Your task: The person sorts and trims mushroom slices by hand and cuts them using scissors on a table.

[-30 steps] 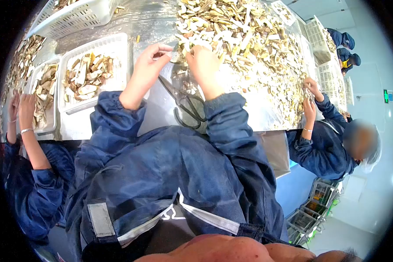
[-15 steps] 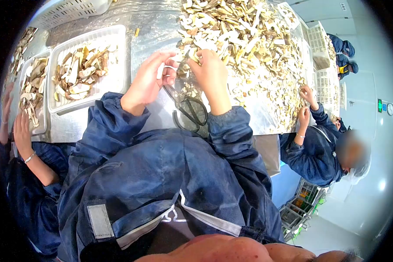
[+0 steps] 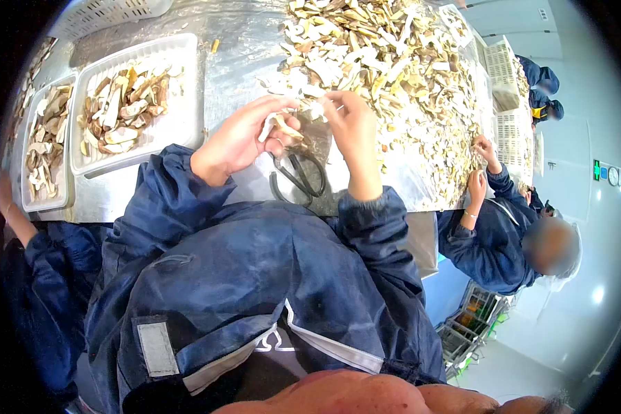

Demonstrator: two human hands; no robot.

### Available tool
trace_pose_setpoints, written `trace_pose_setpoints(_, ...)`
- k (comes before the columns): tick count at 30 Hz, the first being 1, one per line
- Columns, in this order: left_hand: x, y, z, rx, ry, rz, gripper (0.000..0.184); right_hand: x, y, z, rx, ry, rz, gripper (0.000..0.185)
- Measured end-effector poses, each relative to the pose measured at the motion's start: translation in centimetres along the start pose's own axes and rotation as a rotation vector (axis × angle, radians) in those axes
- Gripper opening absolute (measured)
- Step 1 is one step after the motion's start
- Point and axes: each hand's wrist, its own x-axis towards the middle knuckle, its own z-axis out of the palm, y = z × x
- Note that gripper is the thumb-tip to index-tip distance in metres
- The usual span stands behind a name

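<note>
Holding now seen in L hand: a couple of pale mushroom slices are pinched betw. thumb & fingers, where approx. one pale piece was seen 0.5 s ago, & none could be made out 1 s ago. R hand has been brought lower, w/ fingers bent at a pale bit; whether it's gripped, can't tell. Hands held close, no contact seen. Scissors left on table just below, handles visible, blades mostly hidden. Neighbor's arm, far L, now cut off by view edge; banded wrist no longer shown.

Containers: square white tray, L of hands, part filled w/ brown-edged slices, bare strip at R side. Narrow tray set just beside it, slices strewn along its length. White slotted basket partly seen, top L; contents can't be told. Far R, upper basket next to lower basket; some slices seen by upper one. Big loose heap spread on table, beyond & R of hands; co-worker's hands held at its R edge.
</note>
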Motion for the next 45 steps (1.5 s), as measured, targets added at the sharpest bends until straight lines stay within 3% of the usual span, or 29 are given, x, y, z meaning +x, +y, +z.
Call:
trace_pose_setpoints(3, 0.1, 0.2, -0.2, 0.011, 0.032, 0.045, 0.028, 1.6, 2.2, 1.5, -0.303, 0.13, -0.142, 0.025)
trace_pose_setpoints(7, 0.4, 0.2, -1.3, -0.044, -0.044, 0.072, 0.024, 1.2, 2.1, 2.0, -0.322, 0.043, -0.077, 0.019)
trace_pose_setpoints(10, 0.5, 0.1, -1.5, -0.096, 0.013, 0.096, 0.023, 0.6, 3.2, 1.3, -0.177, 0.0, -0.078, 0.022)
trace_pose_setpoints(13, 0.5, 0.1, -1.2, -0.135, 0.091, 0.108, 0.024, -0.2, 2.2, -0.3, 0.207, -0.106, 0.289, 0.026)
trace_pose_setpoints(17, 0.9, -0.6, -1.5, -0.197, 0.089, 0.143, 0.032, -0.4, -0.3, -0.8, 0.545, -0.123, 0.239, 0.026)
trace_pose_setpoints(20, 0.4, -0.1, -0.2, -0.273, 0.079, 0.133, 0.039, 0.1, -3.0, -0.7, 0.386, -0.218, 0.162, 0.025)
trace_pose_setpoints(24, 0.6, -0.1, -1.2, -0.319, 0.012, 0.166, 0.044, 1.7, 1.1, 2.4, -0.071, 0.019, -0.171, 0.016)
trace_pose_setpoints(28, 0.9, -0.7, -2.3, -0.219, 0.06, 0.211, 0.041, 1.3, 1.0, 2.3, -0.17, -0.031, -0.074, 0.013)
trace_pose_setpoints(31, 0.7, -0.6, -2.1, -0.078, 0.102, 0.204, 0.041, 1.7, 2.2, 1.6, 0.013, 0.006, 0.016, 0.015)
trace_pose_setpoints(33, 0.5, -0.4, -1.6, -0.01, 0.08, 0.197, 0.043, 1.6, 1.6, 0.3, 0.31, -0.052, 0.185, 0.017)
trace_pose_setpoints(35, 0.3, -0.4, -1.1, -0.102, 0.03, 0.159, 0.046, 1.0, -0.6, -0.9, 0.509, -0.12, 0.246, 0.022)
trace_pose_setpoints(38, 0.3, -0.5, -0.5, -0.22, -0.066, 0.088, 0.05, 0.9, -1.2, -0.7, 0.335, -0.177, 0.024, 0.022)
trace_pose_setpoints(42, 0.5, -0.8, -1.0, -0.32, -0.124, 0.062, 0.049, 1.1, 1.9, 1.1, -0.168, 0.009, -0.079, 0.018)
trace_pose_setpoints(45, 1.0, -1.2, -1.8, -0.372, -0.11, 0.12, 0.046, 0.4, 2.4, 1.2, -0.249, -0.02, -0.081, 0.018)
